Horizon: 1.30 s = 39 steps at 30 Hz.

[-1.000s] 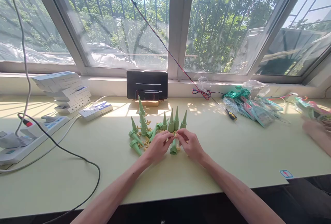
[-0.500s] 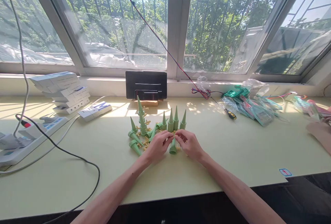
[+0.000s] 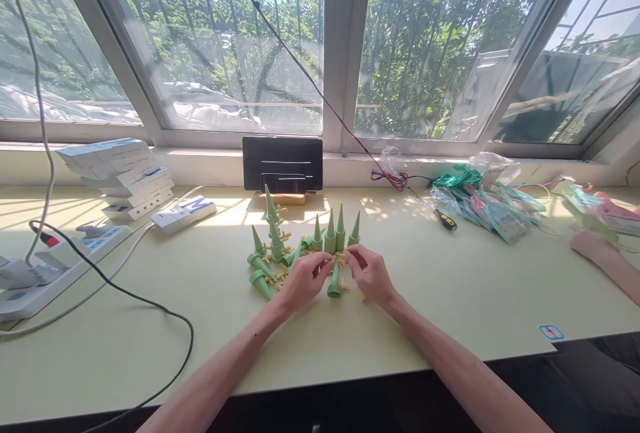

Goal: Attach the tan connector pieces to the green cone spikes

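A green plastic watering spike (image 3: 335,288) lies in front of me, its hollow round base facing me and its tip pointing away. My left hand (image 3: 306,280) is closed in a pinch right beside that tip; what its fingertips hold is hidden. On the other side, my right hand (image 3: 373,278) has thumb and finger drawn together, a little apart from the spike, over something too small to make out. Small yellow valve pieces (image 3: 345,285) lie around the spike. Behind my hands several green spikes (image 3: 330,236) stand upright in a row.
More green spikes (image 3: 260,281) and yellow pieces lie heaped at left. A dark tablet (image 3: 283,153) stands by the window. White boxes (image 3: 133,180) and a power strip (image 3: 107,246) are left; a screwdriver (image 3: 445,220) and plastic bags (image 3: 505,213) right. Another person's hand (image 3: 595,246) is far right.
My right hand has drawn slightly right, away from the spike's tip and my left hand. My left hand has hardly moved. The other person's hand at far right has shifted.
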Tool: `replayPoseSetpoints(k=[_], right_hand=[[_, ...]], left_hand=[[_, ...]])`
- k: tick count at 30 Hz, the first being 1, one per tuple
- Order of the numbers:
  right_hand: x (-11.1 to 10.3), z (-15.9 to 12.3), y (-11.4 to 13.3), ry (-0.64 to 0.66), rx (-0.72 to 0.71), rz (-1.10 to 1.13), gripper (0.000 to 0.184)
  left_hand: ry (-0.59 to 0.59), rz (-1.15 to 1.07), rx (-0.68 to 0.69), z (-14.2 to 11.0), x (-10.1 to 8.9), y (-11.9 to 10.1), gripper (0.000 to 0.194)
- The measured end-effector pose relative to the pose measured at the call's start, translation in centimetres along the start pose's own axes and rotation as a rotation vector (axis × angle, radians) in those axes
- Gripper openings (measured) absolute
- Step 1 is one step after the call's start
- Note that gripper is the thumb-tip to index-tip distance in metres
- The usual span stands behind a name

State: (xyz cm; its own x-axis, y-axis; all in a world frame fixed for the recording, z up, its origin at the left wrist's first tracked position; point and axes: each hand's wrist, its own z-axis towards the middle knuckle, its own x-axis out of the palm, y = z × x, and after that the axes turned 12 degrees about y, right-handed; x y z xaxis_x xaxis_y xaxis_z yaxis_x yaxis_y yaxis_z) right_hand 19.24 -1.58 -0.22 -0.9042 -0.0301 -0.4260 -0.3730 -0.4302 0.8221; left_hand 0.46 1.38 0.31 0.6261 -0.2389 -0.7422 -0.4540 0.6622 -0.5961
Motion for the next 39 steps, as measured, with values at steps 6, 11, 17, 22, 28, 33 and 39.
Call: replayPoseSetpoints(k=[6, 11, 17, 22, 28, 33, 39], right_hand=[[0.0, 0.0, -0.1, -0.030, 0.031, 0.020, 0.026], [-0.1, 0.0, -0.1, -0.017, 0.036, -0.006, 0.027], [-0.1, -0.1, -0.1, -0.004, 0.052, 0.005, 0.032], [-0.1, -0.2, -0.1, 0.008, 0.063, -0.003, 0.032], [-0.1, -0.2, -0.2, 0.005, 0.070, -0.006, 0.034], [-0.1, -0.3, -0.3, 0.005, 0.076, 0.001, 0.034], [-0.1, -0.4, -0.4, 0.007, 0.079, -0.002, 0.034]], left_hand=[[0.145, 0.047, -0.006, -0.3, 0.3, 0.0, 0.022], [0.203, 0.113, 0.000, -0.4, 0.2, -0.4, 0.027], [0.254, 0.148, 0.011, -0.5, 0.2, -0.7, 0.030], [0.284, 0.186, 0.036, -0.6, 0.3, -1.0, 0.027], [0.297, 0.192, 0.045, -0.6, 0.3, -1.3, 0.025], [0.274, 0.175, 0.060, -0.7, 0.4, -1.3, 0.024], [0.250, 0.171, 0.072, -0.7, 0.7, -1.2, 0.020]])
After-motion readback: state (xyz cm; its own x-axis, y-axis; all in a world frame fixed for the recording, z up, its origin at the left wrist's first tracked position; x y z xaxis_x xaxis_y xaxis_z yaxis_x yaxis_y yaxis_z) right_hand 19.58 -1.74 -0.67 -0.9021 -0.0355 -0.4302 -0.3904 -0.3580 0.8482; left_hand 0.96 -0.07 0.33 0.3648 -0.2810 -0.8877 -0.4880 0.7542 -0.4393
